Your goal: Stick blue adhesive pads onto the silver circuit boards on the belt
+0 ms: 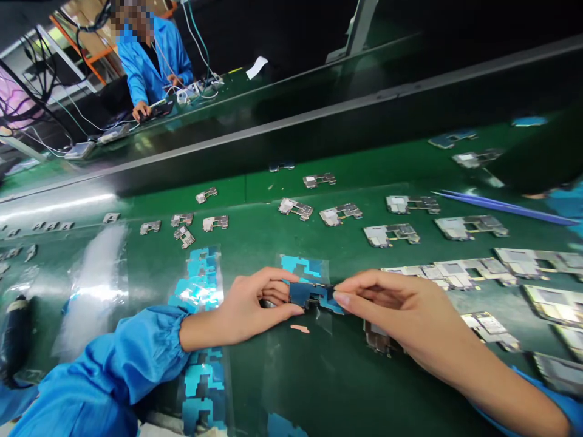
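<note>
A small circuit board with a dark blue face (304,294) is held above the green mat, between my two hands. My left hand (248,303) pinches its left end between thumb and fingers. At the right end, the thumb and forefinger of my right hand (396,303) grip the board's edge. Just below it, a small pink strip (299,328) lies on the mat. Behind the board is a clear sheet with light-blue cut-out stickers (304,264). Partly under my right hand sits another circuit board (377,337). A longer strip of blue stickers (204,379) passes beneath my left wrist.
Several circuit boards (392,234) are spread over the green mat (255,237). Blue tweezers (505,206) lie at the right. A clear plastic sheet (93,285) and a dark-handled tool (16,337) are at the left. Across a raised rail, a person in blue (155,54) sits working.
</note>
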The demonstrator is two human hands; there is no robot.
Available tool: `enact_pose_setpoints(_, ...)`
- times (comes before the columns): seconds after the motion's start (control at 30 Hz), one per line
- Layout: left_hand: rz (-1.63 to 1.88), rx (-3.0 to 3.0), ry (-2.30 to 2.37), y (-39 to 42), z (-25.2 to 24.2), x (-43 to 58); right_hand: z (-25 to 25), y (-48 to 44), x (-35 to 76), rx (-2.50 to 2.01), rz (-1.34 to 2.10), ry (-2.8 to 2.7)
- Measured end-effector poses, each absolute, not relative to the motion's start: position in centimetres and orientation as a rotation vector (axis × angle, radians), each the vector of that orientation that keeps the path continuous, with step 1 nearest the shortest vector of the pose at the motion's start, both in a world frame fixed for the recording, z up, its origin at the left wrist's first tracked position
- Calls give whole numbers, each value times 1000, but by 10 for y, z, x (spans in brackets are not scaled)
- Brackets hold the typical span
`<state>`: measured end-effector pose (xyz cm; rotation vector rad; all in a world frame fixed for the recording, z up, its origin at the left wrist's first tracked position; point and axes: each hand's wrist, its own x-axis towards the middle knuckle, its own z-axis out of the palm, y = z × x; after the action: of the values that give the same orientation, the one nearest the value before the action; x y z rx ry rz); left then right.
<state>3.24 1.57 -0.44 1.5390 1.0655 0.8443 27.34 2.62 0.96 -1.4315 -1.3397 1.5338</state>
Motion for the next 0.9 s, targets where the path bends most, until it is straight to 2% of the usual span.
enact_pose_setpoints(0.9, 807, 1287, 1106, 18, -5, 37, 9, 29, 270, -1437, 1541, -1372)
